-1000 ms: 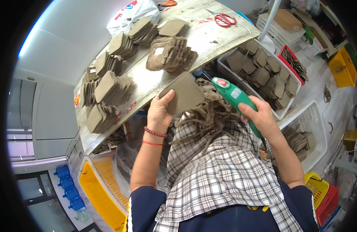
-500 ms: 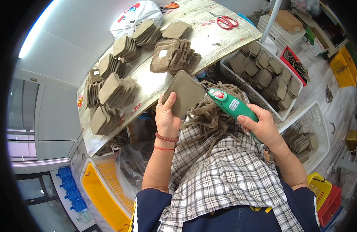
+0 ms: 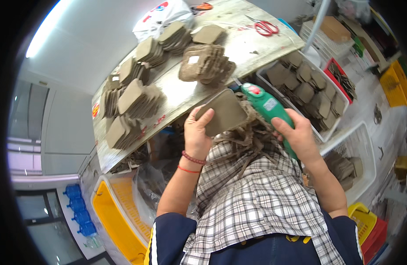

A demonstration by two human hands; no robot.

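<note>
Pinched by its left edge, a flat brown pad with rounded corners [image 3: 225, 114] is in my left hand [image 3: 198, 132], thumb on top. My right hand [image 3: 298, 134] is wrapped round the body of a green handheld electric cutter [image 3: 267, 104] with a red button. The cutter's tip is by the pad's upper right corner; whether they touch I cannot tell. Brown fluffy trimmed strips [image 3: 250, 137] lie heaped on my checked apron [image 3: 252, 198] below the pad. Just beyond, a stack of fuzzy-edged pads [image 3: 202, 64] stands on the table [image 3: 168, 97].
Several neat pad stacks [image 3: 139, 98] fill the table's left side. Red-handled scissors [image 3: 266, 28] and a white plastic bag [image 3: 161, 20] lie farther back. On the right are a white crate of pads [image 3: 303, 84] and another white basket [image 3: 367, 150]; a yellow crate [image 3: 113, 221] stands lower left.
The pad has turned clockwise in my left hand and dropped slightly. The cutter has shifted a little, its tip now higher along the pad's edge. The view has swung slightly.
</note>
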